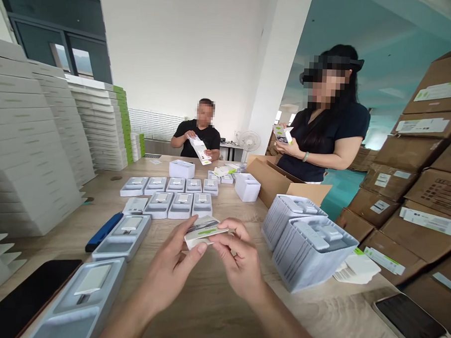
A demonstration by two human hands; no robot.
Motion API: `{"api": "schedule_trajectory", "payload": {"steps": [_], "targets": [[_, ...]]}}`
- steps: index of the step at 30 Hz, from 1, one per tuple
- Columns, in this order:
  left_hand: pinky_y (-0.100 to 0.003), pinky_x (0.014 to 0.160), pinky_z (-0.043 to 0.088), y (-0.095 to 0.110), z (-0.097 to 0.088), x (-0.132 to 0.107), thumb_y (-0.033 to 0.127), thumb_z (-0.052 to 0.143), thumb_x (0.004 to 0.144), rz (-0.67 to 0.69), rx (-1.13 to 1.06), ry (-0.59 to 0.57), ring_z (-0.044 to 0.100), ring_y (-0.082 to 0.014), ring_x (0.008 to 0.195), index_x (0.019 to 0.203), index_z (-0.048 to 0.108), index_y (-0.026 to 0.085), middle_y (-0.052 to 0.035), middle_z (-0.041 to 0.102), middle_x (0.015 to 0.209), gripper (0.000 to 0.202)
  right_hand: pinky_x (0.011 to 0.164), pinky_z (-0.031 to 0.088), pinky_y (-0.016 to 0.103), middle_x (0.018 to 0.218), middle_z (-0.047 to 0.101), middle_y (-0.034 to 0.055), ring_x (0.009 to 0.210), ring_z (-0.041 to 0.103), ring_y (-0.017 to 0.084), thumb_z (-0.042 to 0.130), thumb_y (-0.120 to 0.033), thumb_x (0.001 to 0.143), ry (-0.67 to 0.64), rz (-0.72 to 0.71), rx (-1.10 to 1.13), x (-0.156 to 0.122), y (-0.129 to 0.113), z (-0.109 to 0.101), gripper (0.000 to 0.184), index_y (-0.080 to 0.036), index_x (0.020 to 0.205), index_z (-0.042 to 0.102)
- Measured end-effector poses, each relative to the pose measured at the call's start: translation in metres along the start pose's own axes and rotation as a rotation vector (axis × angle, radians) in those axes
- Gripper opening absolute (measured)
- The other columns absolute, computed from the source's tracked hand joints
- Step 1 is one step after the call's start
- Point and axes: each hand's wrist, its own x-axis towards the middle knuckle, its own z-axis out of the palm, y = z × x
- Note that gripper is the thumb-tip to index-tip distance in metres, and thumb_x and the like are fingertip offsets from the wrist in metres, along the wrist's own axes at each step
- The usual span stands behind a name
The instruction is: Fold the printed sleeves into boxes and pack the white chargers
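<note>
Light wood-grain table runs under our left hand and right hand. Two tall stacks of pale grey moulded trays stand right of the right hand, clear of it. Single pale grey two-compartment trays, with flat white blocks in them, lie left of and beyond the left hand. Small folded white card piece with green print sits between the hands, both gripping: left end in the left, right end in the right. Carton or booklet, can't tell.

Risks, our read: uneven pinching could crease the card; a slack right grip could let it spring open. Wide rightward swing could clip the stacks; leftward sweep could shove the nearest tray.
</note>
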Motion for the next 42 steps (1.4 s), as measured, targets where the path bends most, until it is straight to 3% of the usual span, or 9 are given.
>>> {"api": "schedule_trajectory", "payload": {"steps": [3, 8, 13, 17, 21, 30, 34, 37, 42], "targets": [[-0.042, 0.096, 0.050, -0.008, 0.004, 0.003, 0.061, 0.046, 0.090, -0.024, -0.160, -0.023, 0.065, -0.0225, 0.100, 0.129, 0.051, 0.032, -0.0035, 0.057, 0.134, 0.049, 0.083, 0.052, 0.033, 0.110, 0.061, 0.0071, 0.101, 0.061, 0.020, 0.058, -0.022, 0.093, -0.040, 0.050, 0.066, 0.001, 0.002, -0.001, 0.016, -0.027, 0.096, 0.074], [-0.042, 0.095, 0.052, -0.019, -0.001, 0.012, 0.058, 0.051, 0.089, -0.022, -0.338, -0.062, 0.062, -0.0262, 0.110, 0.122, 0.057, 0.026, -0.0050, 0.056, 0.136, 0.046, 0.063, 0.053, 0.028, 0.115, 0.066, 0.0065, 0.068, 0.058, 0.012, 0.059, -0.037, 0.092, -0.027, 0.301, 0.454, 0.006, 0.012, -0.010, 0.016, -0.024, 0.100, 0.065], [-0.045, 0.095, 0.049, -0.015, -0.002, 0.008, 0.058, 0.049, 0.089, -0.076, -0.334, -0.147, 0.065, -0.0249, 0.096, 0.130, 0.050, 0.025, -0.0070, 0.063, 0.125, 0.053, 0.072, 0.054, 0.030, 0.116, 0.069, 0.0056, 0.094, 0.064, 0.020, 0.072, -0.041, 0.080, -0.182, 0.487, 0.583, 0.011, 0.021, -0.014, 0.023, -0.024, 0.096, 0.073], [-0.044, 0.098, 0.046, -0.014, 0.001, 0.007, 0.056, 0.051, 0.089, -0.066, -0.322, -0.121, 0.065, -0.0245, 0.097, 0.132, 0.049, 0.026, -0.0059, 0.065, 0.121, 0.052, 0.094, 0.048, 0.036, 0.108, 0.072, 0.0042, 0.108, 0.063, 0.023, 0.074, -0.034, 0.078, -0.135, 0.498, 0.528, 0.011, 0.024, -0.015, 0.015, -0.025, 0.089, 0.077], [-0.041, 0.097, 0.048, -0.017, 0.002, 0.011, 0.053, 0.054, 0.089, -0.017, -0.385, -0.082, 0.063, -0.0242, 0.104, 0.131, 0.053, 0.027, -0.0047, 0.062, 0.128, 0.050, 0.103, 0.041, 0.040, 0.119, 0.069, 0.0062, 0.121, 0.057, 0.026, 0.071, -0.037, 0.081, -0.200, 0.440, 0.560, 0.010, 0.024, -0.019, 0.020, -0.027, 0.097, 0.077], [-0.037, 0.088, 0.057, -0.010, 0.003, 0.012, 0.045, 0.064, 0.082, -0.059, -0.561, -0.052, 0.061, -0.0269, 0.112, 0.122, 0.065, 0.020, -0.0070, 0.061, 0.135, 0.047, 0.098, 0.044, 0.037, 0.109, 0.072, 0.0058, 0.112, 0.061, 0.024, 0.078, -0.037, 0.075, -0.092, 0.471, 0.529, 0.009, 0.021, -0.015, 0.018, -0.025, 0.090, 0.078], [-0.038, 0.087, 0.059, -0.008, 0.003, 0.012, 0.045, 0.068, 0.080, -0.128, -0.645, -0.045, 0.061, -0.0283, 0.115, 0.122, 0.066, 0.021, -0.0063, 0.060, 0.137, 0.049, 0.079, 0.051, 0.031, 0.108, 0.071, 0.0057, 0.101, 0.064, 0.023, 0.082, -0.038, 0.070, -0.055, 0.575, 0.630, 0.009, 0.021, -0.012, 0.022, -0.025, 0.088, 0.078], [-0.036, 0.086, 0.059, -0.008, 0.002, 0.011, 0.044, 0.071, 0.077, -0.137, -0.643, -0.043, 0.064, -0.0273, 0.108, 0.120, 0.067, 0.018, -0.0077, 0.065, 0.131, 0.050, 0.076, 0.051, 0.029, 0.102, 0.072, 0.0052, 0.095, 0.064, 0.022, 0.085, -0.038, 0.066, -0.035, 0.612, 0.647, 0.008, 0.023, -0.011, 0.023, -0.024, 0.083, 0.078], [-0.039, 0.087, 0.059, -0.012, 0.000, 0.013, 0.042, 0.070, 0.078, -0.117, -0.671, -0.045, 0.065, -0.0284, 0.108, 0.117, 0.069, 0.017, -0.0098, 0.066, 0.128, 0.047, 0.079, 0.052, 0.030, 0.108, 0.071, 0.0044, 0.101, 0.064, 0.021, 0.080, -0.037, 0.073, -0.073, 0.524, 0.567, 0.007, 0.023, -0.011, 0.022, -0.025, 0.091, 0.076]]}}
